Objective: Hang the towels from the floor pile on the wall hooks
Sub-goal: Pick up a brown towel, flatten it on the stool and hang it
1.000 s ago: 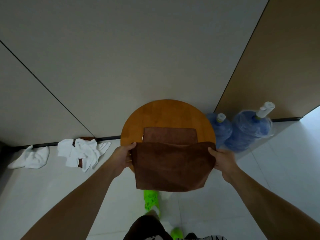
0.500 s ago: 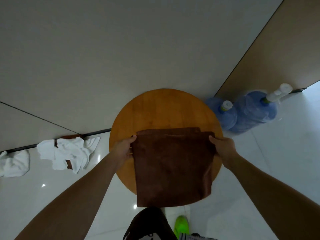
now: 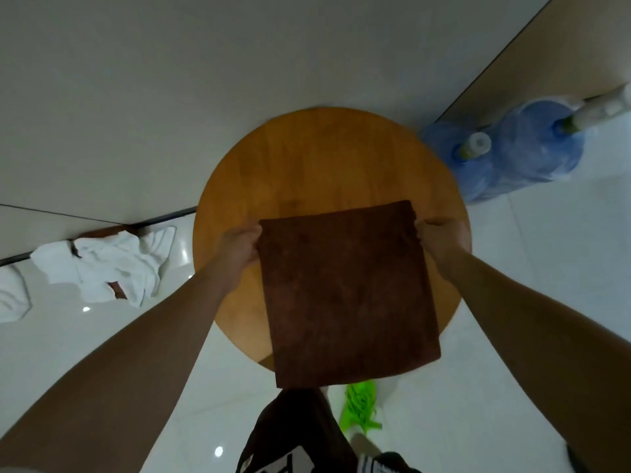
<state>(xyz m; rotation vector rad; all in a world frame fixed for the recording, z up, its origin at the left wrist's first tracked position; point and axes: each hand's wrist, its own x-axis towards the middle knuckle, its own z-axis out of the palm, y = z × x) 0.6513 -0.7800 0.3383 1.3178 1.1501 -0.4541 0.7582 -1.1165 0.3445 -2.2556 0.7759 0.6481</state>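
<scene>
The round wooden surface (image 3: 327,165) stands close against the pale wall (image 3: 205,80), its far rim almost touching it; its near rim lies under the brown towel (image 3: 345,291), and glossy white floor (image 3: 546,268) opens on the right and in front of the person; on the left the floor is partly taken by a pile of white towels (image 3: 112,264) lying along the dark baseboard, with another white cloth (image 3: 10,295) at the left edge of view; two blue water jugs (image 3: 512,155) crowd the corner to the right of the surface, just beside its rim.

The brown towel is spread flat as a near-square sheet; its upper edge runs left to right between the two hands, tilted slightly up toward the right; its longer run goes from that edge down toward the person, and its lower part hangs past the near rim of the surface above the floor.

The left hand (image 3: 239,247) pinches the towel's upper left corner with curled fingers; the right hand (image 3: 440,240) grips the upper right corner the same way; both forearms reach in from the bottom corners.

The towel looks soft and napped, mottled dark brown; the surface is smooth, orange-toned wood with faint plank lines; the jugs are translucent plastic with white caps; a bright green shoe (image 3: 360,407) shows below the towel's lower edge.
</scene>
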